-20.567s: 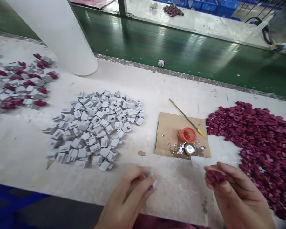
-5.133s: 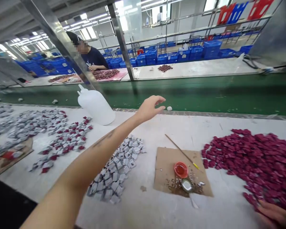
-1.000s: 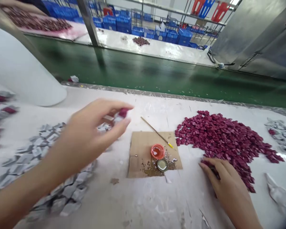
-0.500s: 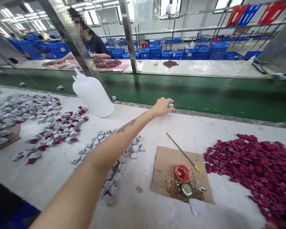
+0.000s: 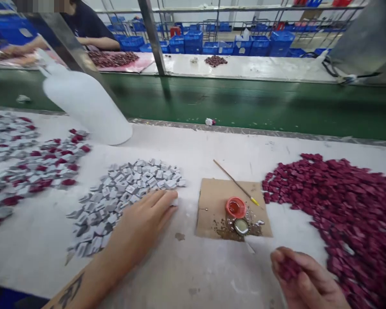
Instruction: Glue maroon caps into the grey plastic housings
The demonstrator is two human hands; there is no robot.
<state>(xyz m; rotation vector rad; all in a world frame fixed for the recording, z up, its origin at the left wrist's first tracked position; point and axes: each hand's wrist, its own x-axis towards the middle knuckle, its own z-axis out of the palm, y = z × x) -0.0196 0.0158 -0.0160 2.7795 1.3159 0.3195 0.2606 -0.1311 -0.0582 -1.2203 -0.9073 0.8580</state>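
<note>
My left hand rests at the right edge of a heap of small grey blocks, fingers closed round one pale grey block that mostly hides under them. At the lower right, my right hand pinches small maroon pieces between thumb and fingers. A large heap of the same maroon pieces lies beside that hand. A joined white-and-maroon piece sits at the near edge of the green belt.
Between my hands lies cardboard with a red cup of liquid, a bottle cap and a thin yellow-tipped stick. A white plastic bottle leans at left, near mixed grey-and-maroon pieces. Across the belt a person works.
My left hand has left the white-and-maroon piece at the belt's edge and come back to the grey heap. My right hand has come into view with maroon pieces. The view has tilted down.
</note>
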